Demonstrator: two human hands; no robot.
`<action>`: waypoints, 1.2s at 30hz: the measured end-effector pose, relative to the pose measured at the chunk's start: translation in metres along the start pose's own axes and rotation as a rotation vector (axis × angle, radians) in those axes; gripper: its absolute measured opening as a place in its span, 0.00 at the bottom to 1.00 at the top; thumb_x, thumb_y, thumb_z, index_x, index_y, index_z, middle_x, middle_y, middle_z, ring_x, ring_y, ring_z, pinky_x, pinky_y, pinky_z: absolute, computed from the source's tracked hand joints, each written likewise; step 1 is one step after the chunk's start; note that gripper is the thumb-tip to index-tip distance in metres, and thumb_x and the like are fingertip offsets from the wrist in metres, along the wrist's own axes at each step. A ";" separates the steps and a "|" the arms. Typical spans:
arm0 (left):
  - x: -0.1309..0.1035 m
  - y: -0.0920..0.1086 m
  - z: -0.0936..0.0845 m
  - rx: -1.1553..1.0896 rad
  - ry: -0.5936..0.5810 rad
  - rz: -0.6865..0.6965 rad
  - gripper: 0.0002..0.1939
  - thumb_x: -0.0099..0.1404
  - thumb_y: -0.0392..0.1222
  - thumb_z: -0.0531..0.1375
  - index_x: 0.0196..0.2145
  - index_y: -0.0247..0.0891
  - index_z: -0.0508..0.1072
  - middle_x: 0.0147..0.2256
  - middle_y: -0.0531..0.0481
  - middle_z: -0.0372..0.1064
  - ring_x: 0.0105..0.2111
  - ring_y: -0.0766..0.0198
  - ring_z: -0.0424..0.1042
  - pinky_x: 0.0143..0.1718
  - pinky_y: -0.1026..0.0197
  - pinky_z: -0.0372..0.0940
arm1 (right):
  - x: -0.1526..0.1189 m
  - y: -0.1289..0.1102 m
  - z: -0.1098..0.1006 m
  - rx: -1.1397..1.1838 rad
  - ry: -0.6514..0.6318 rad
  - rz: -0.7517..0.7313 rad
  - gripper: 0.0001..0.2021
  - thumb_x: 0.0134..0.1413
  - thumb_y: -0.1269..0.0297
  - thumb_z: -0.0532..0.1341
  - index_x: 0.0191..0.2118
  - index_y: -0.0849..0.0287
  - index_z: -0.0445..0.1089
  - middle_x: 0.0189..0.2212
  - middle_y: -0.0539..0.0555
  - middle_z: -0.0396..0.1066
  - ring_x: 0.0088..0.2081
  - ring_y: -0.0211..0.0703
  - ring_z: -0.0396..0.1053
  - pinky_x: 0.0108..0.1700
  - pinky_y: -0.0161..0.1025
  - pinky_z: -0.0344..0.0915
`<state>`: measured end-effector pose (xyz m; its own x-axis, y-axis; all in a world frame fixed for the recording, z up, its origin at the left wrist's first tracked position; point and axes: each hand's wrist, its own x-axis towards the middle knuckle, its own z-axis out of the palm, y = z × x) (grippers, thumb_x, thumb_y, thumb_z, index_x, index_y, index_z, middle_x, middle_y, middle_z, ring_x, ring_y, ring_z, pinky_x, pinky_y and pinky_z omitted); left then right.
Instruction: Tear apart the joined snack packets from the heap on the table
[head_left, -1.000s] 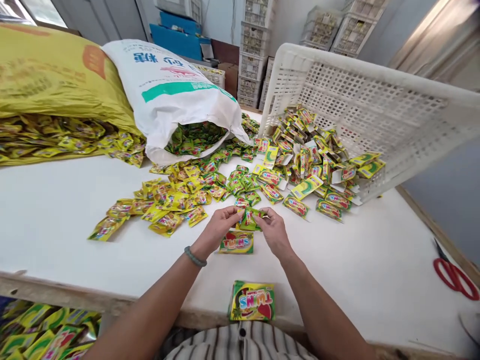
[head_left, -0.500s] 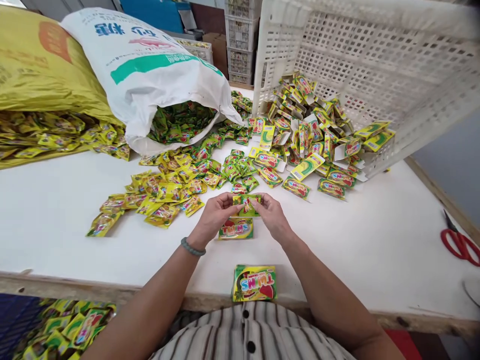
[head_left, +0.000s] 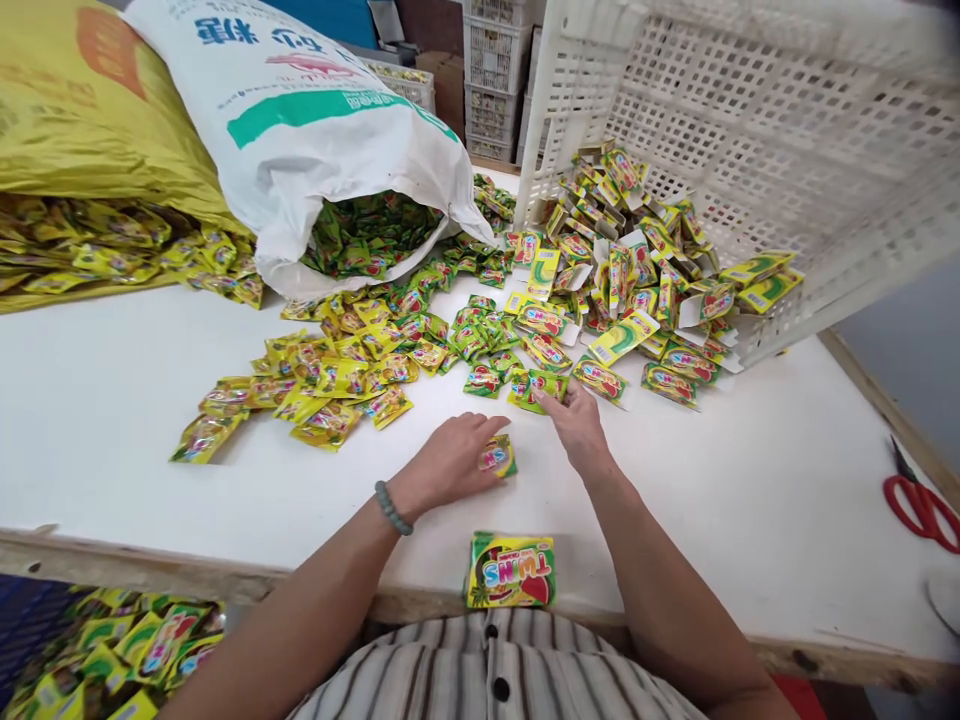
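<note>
My left hand lies over a small printed candy box on the white table, thumb and fingers along its two long edges. Most of that box is hidden under the hand. Pinched in my right hand is a yellow-green candy packet, held just above the table; whether a second packet is behind it I cannot tell. Nearer my body lies a stack of larger flat candy packs. Loose green candy packets and yellow candy packets spread beyond my hands.
A white sack spills green packets; a yellow sack holds yellow ones. At the right, a tilted white plastic crate pours out small boxes. Red-handled scissors lie near the right edge. Packs fill a container below left.
My hands have parted. The right hand has carried the green packet to the right, while the left hand has let go of it and come down onto the small box.
</note>
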<state>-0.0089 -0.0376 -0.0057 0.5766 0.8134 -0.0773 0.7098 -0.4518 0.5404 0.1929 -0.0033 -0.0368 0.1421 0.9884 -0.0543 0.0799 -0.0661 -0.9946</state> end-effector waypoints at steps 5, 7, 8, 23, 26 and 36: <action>0.010 -0.005 -0.004 -0.289 0.428 -0.370 0.27 0.54 0.45 0.62 0.53 0.40 0.69 0.39 0.45 0.68 0.37 0.53 0.71 0.38 0.53 0.65 | -0.009 -0.017 0.006 0.247 0.053 0.076 0.17 0.39 0.56 0.72 0.34 0.58 0.72 0.30 0.49 0.75 0.34 0.42 0.72 0.43 0.43 0.69; 0.013 -0.015 -0.010 -0.668 0.615 -0.524 0.22 0.53 0.49 0.63 0.45 0.40 0.71 0.35 0.48 0.68 0.34 0.56 0.72 0.35 0.55 0.66 | -0.016 -0.028 0.008 0.333 -0.044 0.104 0.16 0.39 0.57 0.72 0.35 0.57 0.73 0.32 0.49 0.76 0.35 0.43 0.73 0.43 0.44 0.70; 0.013 -0.020 -0.013 -0.882 0.676 -0.566 0.21 0.52 0.50 0.64 0.42 0.40 0.70 0.34 0.50 0.69 0.33 0.57 0.72 0.33 0.57 0.67 | -0.019 -0.032 0.009 0.358 -0.115 0.114 0.16 0.40 0.58 0.72 0.36 0.57 0.73 0.32 0.50 0.77 0.35 0.43 0.74 0.43 0.44 0.70; 0.005 -0.032 -0.009 -1.282 0.310 -0.376 0.14 0.50 0.44 0.71 0.34 0.38 0.77 0.30 0.52 0.74 0.28 0.68 0.70 0.27 0.68 0.62 | -0.011 -0.020 -0.001 0.040 -0.097 -0.012 0.17 0.45 0.53 0.68 0.39 0.56 0.70 0.34 0.50 0.75 0.36 0.43 0.71 0.41 0.42 0.68; 0.004 -0.024 -0.009 -1.113 0.214 -0.318 0.16 0.48 0.46 0.72 0.35 0.38 0.78 0.32 0.51 0.76 0.29 0.64 0.71 0.28 0.66 0.62 | -0.012 -0.019 -0.004 -0.070 -0.165 -0.032 0.16 0.45 0.51 0.67 0.36 0.55 0.70 0.28 0.48 0.72 0.33 0.43 0.68 0.37 0.40 0.66; 0.004 -0.012 -0.007 -1.104 0.116 -0.268 0.16 0.51 0.49 0.70 0.35 0.38 0.79 0.33 0.49 0.77 0.30 0.62 0.72 0.30 0.65 0.64 | -0.015 -0.030 -0.004 -0.214 -0.278 -0.038 0.15 0.44 0.52 0.67 0.25 0.57 0.66 0.21 0.45 0.61 0.25 0.37 0.58 0.29 0.35 0.58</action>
<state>-0.0181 -0.0265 -0.0072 0.3785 0.8901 -0.2539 0.0280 0.2632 0.9643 0.1923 -0.0171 -0.0054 -0.1366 0.9882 -0.0688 0.2893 -0.0266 -0.9569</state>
